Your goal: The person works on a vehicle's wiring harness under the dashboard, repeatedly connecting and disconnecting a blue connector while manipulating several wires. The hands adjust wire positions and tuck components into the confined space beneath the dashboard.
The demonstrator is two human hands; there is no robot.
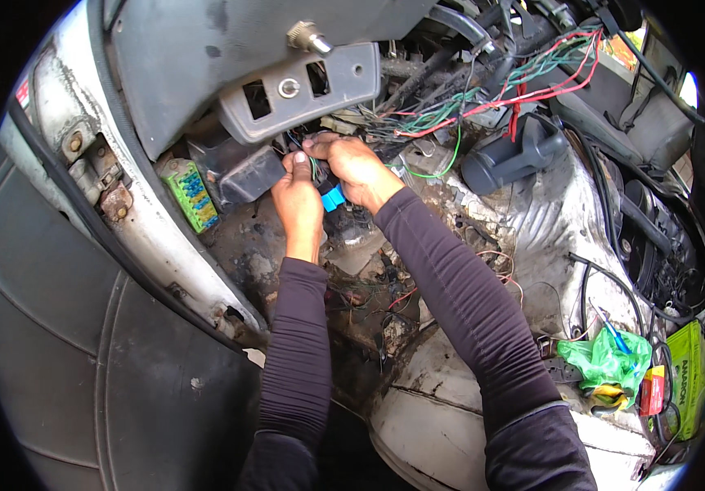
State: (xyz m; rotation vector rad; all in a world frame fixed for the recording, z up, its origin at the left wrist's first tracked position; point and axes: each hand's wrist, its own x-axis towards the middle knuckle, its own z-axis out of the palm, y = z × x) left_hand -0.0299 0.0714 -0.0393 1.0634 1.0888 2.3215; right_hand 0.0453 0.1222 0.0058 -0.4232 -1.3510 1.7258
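Observation:
Under the grey dashboard panel [303, 92], my two hands meet fingertip to fingertip. My left hand [297, 200] has its thumb and fingers pinched together on a thin dark wire [294, 141] that comes down from behind the panel. My right hand [352, 168] pinches at the same spot, its fingers curled in. Greenish wire shows between the hands. A bright blue piece [333, 198] sits against the underside of my right hand; its kind is unclear. Just left of my hands is a dark plastic box [253, 174]. The exact point between the fingertips is hidden.
A green fuse box [190, 196] hangs by the door frame [136, 172]. Loose red and green wires [524, 94] stretch across the upper right. A dark plastic steering-column cover [516, 153] lies beyond my right hand. A green plastic bag [606, 360] rests at lower right.

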